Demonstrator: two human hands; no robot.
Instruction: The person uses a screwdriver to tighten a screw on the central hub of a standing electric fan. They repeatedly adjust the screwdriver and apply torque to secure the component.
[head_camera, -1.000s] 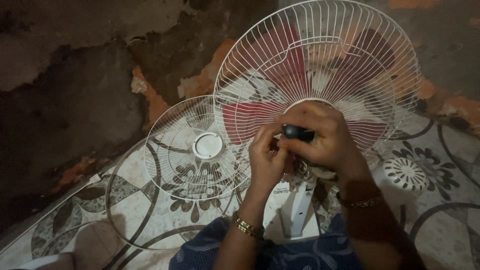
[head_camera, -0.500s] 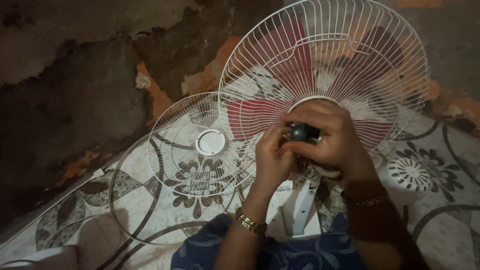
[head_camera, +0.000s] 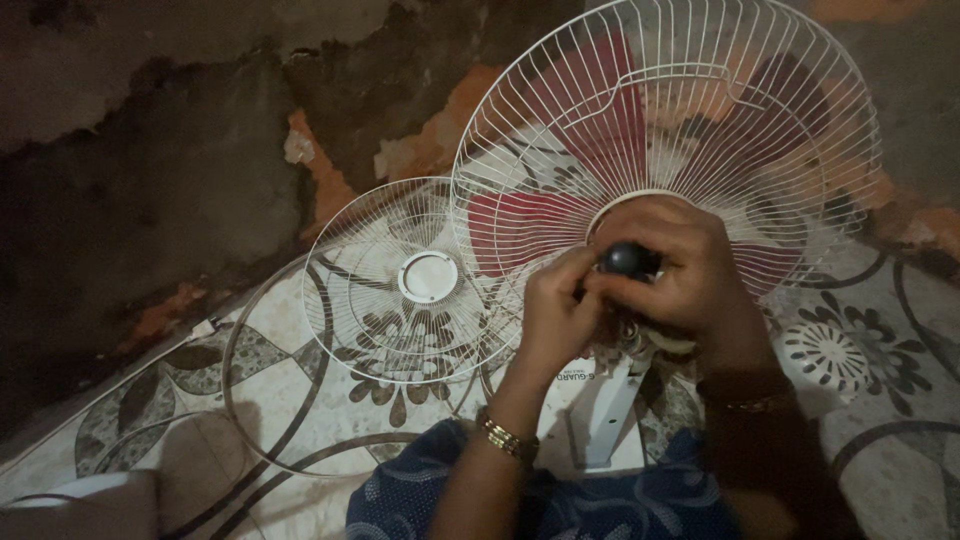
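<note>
A white wire fan guard (head_camera: 700, 110) with red blades (head_camera: 520, 215) behind it stands in front of me. My right hand (head_camera: 690, 275) grips a dark round-ended tool handle (head_camera: 625, 260) at the back of the fan's hub. My left hand (head_camera: 550, 315) presses against the same spot from the left, fingers curled onto the hub beside the handle. The hub itself is mostly hidden by both hands. The fan's white stand (head_camera: 610, 410) runs down toward my lap.
A second, loose white fan guard (head_camera: 400, 280) leans to the left on a patterned floor covering (head_camera: 300, 400). A white ring (head_camera: 240, 390) lies around it. A rough, peeling wall (head_camera: 150, 150) rises behind. Blue patterned cloth (head_camera: 560, 500) covers my lap.
The view has shifted slightly, so the fan sits a little further right. Both hands stay at the hub with the tool handle, with only small finger movement.
</note>
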